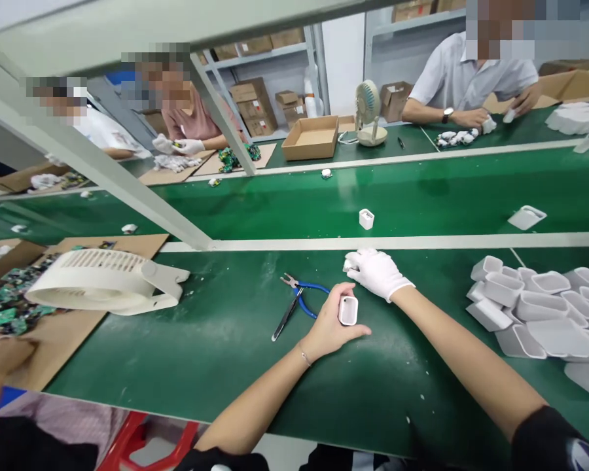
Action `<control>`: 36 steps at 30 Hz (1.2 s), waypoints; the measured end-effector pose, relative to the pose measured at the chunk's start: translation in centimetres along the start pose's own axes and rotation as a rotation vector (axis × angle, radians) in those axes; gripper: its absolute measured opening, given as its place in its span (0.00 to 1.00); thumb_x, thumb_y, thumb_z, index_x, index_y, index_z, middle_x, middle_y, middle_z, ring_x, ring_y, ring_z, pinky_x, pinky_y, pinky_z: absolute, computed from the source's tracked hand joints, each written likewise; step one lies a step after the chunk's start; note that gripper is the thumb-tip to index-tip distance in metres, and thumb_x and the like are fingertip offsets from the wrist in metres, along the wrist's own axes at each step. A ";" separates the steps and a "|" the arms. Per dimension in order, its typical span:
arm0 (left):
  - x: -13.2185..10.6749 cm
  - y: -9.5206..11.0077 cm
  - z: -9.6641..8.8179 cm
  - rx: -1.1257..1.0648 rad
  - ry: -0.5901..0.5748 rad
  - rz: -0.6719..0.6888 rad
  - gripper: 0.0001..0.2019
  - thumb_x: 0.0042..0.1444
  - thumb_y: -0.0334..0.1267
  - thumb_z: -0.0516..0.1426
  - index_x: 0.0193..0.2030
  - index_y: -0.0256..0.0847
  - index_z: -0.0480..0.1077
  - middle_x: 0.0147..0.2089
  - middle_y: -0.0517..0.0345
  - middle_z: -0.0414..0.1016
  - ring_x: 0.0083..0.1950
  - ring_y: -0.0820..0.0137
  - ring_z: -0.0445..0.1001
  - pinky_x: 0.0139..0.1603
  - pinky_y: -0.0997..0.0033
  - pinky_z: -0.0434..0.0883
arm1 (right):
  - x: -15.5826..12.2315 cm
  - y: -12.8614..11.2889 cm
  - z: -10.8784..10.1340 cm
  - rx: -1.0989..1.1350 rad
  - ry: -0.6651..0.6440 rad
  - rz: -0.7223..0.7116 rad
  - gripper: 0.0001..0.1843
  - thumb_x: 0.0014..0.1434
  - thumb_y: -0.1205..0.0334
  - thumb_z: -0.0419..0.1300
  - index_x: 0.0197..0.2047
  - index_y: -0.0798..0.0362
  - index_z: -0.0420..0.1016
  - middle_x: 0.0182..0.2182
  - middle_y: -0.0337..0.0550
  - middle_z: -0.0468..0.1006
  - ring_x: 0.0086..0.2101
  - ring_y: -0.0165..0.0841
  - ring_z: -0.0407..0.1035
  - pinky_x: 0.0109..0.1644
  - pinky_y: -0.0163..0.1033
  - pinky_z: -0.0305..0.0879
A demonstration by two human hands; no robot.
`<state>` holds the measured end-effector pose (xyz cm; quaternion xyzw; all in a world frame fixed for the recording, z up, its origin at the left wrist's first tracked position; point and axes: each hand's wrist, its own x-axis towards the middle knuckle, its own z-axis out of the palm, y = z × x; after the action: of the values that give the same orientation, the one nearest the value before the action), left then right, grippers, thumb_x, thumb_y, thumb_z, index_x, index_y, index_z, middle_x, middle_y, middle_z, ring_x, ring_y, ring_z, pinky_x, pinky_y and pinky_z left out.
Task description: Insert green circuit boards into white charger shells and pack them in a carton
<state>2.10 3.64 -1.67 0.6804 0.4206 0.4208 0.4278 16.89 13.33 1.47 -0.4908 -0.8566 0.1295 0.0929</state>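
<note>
My bare left hand holds a small white plastic housing, its hollow end facing me. The fingers curl behind it and the thumb sticks out to the right. Just beyond, my right hand, in a white glove, has its fingers bent together near the belt's edge. A small whitish bit shows at those fingertips, too little to name. Left of my left hand lie cutting pliers with blue handles, partly hidden by the hand. Black tweezers rest against them.
White housings are heaped at the right. A green conveyor belt carries a white unit and another housing. A fan lies at the left beside circuit boards. Co-workers sit across the belt; another person's hand is at far left.
</note>
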 end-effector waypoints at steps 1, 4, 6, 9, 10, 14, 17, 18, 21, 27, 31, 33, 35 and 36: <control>0.1 -0.1 0.1 -0.022 0.010 -0.019 0.36 0.43 0.53 0.67 0.53 0.43 0.55 0.44 0.54 0.63 0.43 0.66 0.66 0.47 0.63 0.65 | -0.5 0.2 -0.1 -0.023 0.009 0.050 0.16 0.61 0.52 0.54 0.43 0.55 0.73 0.41 0.53 0.74 0.45 0.44 0.67 0.45 0.45 0.62; 0.5 -0.4 0.2 -0.136 0.069 -0.041 0.29 0.45 0.45 0.67 0.45 0.43 0.54 0.45 0.55 0.62 0.41 0.70 0.66 0.43 0.68 0.67 | -1.7 1.3 -0.7 -0.049 0.014 0.145 0.30 0.54 0.40 0.57 0.46 0.59 0.71 0.45 0.59 0.72 0.47 0.50 0.65 0.46 0.48 0.63; 1.0 -0.6 0.1 -0.245 0.074 -0.083 0.24 0.46 0.45 0.66 0.41 0.42 0.55 0.44 0.56 0.63 0.38 0.74 0.67 0.39 0.71 0.67 | -2.1 2.4 -1.1 -0.027 -0.001 0.131 0.36 0.52 0.39 0.60 0.55 0.59 0.67 0.52 0.58 0.69 0.52 0.50 0.63 0.49 0.49 0.63; 1.5 -0.8 -0.4 -0.413 0.033 -0.224 0.22 0.47 0.50 0.64 0.39 0.39 0.60 0.36 0.59 0.68 0.30 0.76 0.67 0.29 0.76 0.66 | -2.2 3.7 -1.1 0.027 -0.040 0.032 0.38 0.50 0.50 0.65 0.62 0.50 0.62 0.59 0.50 0.66 0.56 0.46 0.60 0.54 0.47 0.61; 1.6 -0.8 -0.6 -0.462 0.037 -0.261 0.24 0.47 0.52 0.65 0.40 0.39 0.61 0.33 0.60 0.69 0.28 0.76 0.67 0.26 0.77 0.65 | -2.1 3.9 -0.9 0.041 -0.040 0.006 0.35 0.50 0.54 0.65 0.61 0.48 0.64 0.59 0.47 0.66 0.56 0.45 0.60 0.55 0.47 0.61; 1.6 -0.9 -1.0 -0.628 0.046 -0.242 0.27 0.41 0.54 0.67 0.38 0.40 0.60 0.30 0.61 0.72 0.27 0.75 0.71 0.21 0.81 0.62 | -2.3 3.6 -0.3 0.097 0.025 -0.024 0.10 0.55 0.65 0.60 0.42 0.51 0.76 0.48 0.44 0.75 0.49 0.39 0.65 0.52 0.44 0.63; 1.4 -0.9 -1.2 -0.670 -0.099 -0.207 0.29 0.43 0.62 0.63 0.36 0.36 0.64 0.28 0.59 0.71 0.22 0.76 0.71 0.21 0.80 0.63 | -4.3 2.7 -0.5 0.142 0.089 -0.021 0.09 0.58 0.66 0.58 0.43 0.51 0.74 0.45 0.44 0.76 0.47 0.37 0.67 0.51 0.43 0.64; 1.2 -0.9 -1.2 -0.669 -0.148 -0.214 0.30 0.44 0.64 0.61 0.37 0.35 0.65 0.27 0.59 0.71 0.21 0.75 0.71 0.19 0.80 0.63 | -5.3 2.3 -0.7 0.166 0.127 -0.017 0.11 0.58 0.65 0.58 0.46 0.51 0.73 0.46 0.45 0.75 0.47 0.37 0.67 0.51 0.43 0.64; 0.9 -1.0 -1.0 -0.690 -0.223 -0.265 0.31 0.46 0.67 0.57 0.39 0.38 0.61 0.26 0.61 0.71 0.18 0.74 0.71 0.14 0.81 0.61 | -9.0 1.1 -1.5 0.280 0.288 0.024 0.17 0.56 0.64 0.62 0.49 0.51 0.69 0.45 0.45 0.76 0.44 0.37 0.71 0.49 0.42 0.68; 0.4 -0.8 -0.6 -0.569 -0.234 -0.236 0.29 0.49 0.67 0.53 0.30 0.39 0.58 0.23 0.64 0.65 0.18 0.80 0.62 0.17 0.82 0.55 | -13.3 -0.9 -1.8 0.333 0.299 -0.185 0.08 0.57 0.61 0.63 0.41 0.49 0.71 0.38 0.42 0.79 0.38 0.35 0.74 0.41 0.39 0.70; 0.2 -0.4 -0.6 -0.502 -0.255 -0.214 0.29 0.49 0.68 0.53 0.28 0.38 0.58 0.23 0.63 0.64 0.21 0.80 0.58 0.20 0.80 0.54 | -13.5 -1.3 -1.6 0.250 0.275 -0.317 0.05 0.61 0.60 0.58 0.40 0.50 0.73 0.38 0.45 0.80 0.36 0.36 0.74 0.38 0.39 0.69; 0.1 -0.3 -0.7 -0.510 -0.269 -0.211 0.29 0.50 0.67 0.53 0.28 0.39 0.58 0.23 0.64 0.64 0.21 0.79 0.57 0.21 0.79 0.54 | -13.5 -1.4 -1.5 0.237 0.237 -0.335 0.06 0.62 0.59 0.57 0.38 0.50 0.73 0.38 0.45 0.79 0.35 0.35 0.73 0.38 0.39 0.67; 0.1 -0.3 -0.7 -0.499 -0.271 -0.204 0.28 0.50 0.67 0.53 0.28 0.39 0.58 0.24 0.63 0.64 0.21 0.79 0.58 0.22 0.78 0.54 | -13.6 -1.5 -1.5 0.232 0.200 -0.337 0.07 0.63 0.59 0.56 0.38 0.51 0.73 0.37 0.44 0.79 0.34 0.34 0.73 0.37 0.39 0.66; 0.0 -0.3 -0.6 -0.485 -0.271 -0.202 0.29 0.50 0.67 0.52 0.28 0.39 0.59 0.24 0.62 0.65 0.22 0.78 0.59 0.23 0.78 0.54 | -13.6 -1.6 -1.6 0.230 0.194 -0.338 0.07 0.63 0.59 0.56 0.37 0.51 0.72 0.37 0.44 0.79 0.33 0.34 0.72 0.36 0.39 0.65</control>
<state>1.45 3.88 -1.72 0.5632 0.3124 0.3697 0.6698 22.87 1.00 3.00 -0.3364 -0.8934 0.1609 0.2506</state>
